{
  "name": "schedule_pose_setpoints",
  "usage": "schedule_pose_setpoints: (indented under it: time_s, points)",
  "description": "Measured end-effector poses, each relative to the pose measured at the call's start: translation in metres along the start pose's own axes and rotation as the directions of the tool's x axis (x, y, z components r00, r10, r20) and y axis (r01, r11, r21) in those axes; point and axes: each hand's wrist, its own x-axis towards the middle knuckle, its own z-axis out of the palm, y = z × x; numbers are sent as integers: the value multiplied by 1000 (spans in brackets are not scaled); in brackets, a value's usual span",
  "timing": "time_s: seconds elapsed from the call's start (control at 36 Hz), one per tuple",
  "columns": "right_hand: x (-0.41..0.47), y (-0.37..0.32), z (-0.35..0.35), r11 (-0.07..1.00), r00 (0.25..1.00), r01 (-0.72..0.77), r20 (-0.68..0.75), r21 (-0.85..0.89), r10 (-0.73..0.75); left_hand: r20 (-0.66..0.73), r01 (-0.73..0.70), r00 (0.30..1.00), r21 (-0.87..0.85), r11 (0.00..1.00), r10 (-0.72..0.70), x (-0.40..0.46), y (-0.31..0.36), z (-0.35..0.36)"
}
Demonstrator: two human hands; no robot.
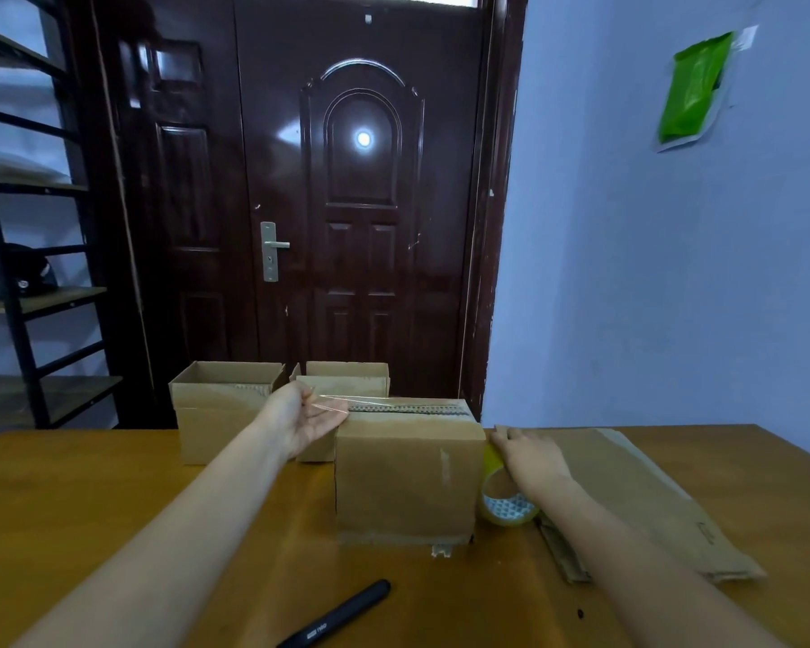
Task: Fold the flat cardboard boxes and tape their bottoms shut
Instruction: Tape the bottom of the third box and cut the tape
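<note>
A folded cardboard box [408, 479] stands bottom-up in the middle of the wooden table [113, 498], with a strip of clear tape [394, 405] along its top seam. My left hand [307, 416] is at the box's top left corner, palm up, pinching the loose end of the tape. To the right of the box, my right hand [529, 453] rests on a roll of clear tape [506, 500], its fingers stretched over it. A stack of flat cardboard boxes [637, 493] lies on the right of the table.
Two folded open boxes [221, 409] [347, 381] stand at the table's far edge, left of centre. A black pen-like cutter [342, 617] lies near the front edge. Behind are a dark door [356, 203], a metal shelf [29, 292] at left and a wall at right.
</note>
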Motion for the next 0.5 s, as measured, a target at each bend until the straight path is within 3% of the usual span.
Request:
schedule_pose_setpoints:
  time_s: [0.31, 0.5]
  points:
    - [2, 4, -1, 1000, 1000, 12, -2, -16, -12, -110, -114, 983, 253, 961, 146, 4, -2, 0]
    - [-1, 8, -1, 999, 999, 7, -33, -35, -8, -104, -121, 982, 308, 944, 160, 3, -4, -1]
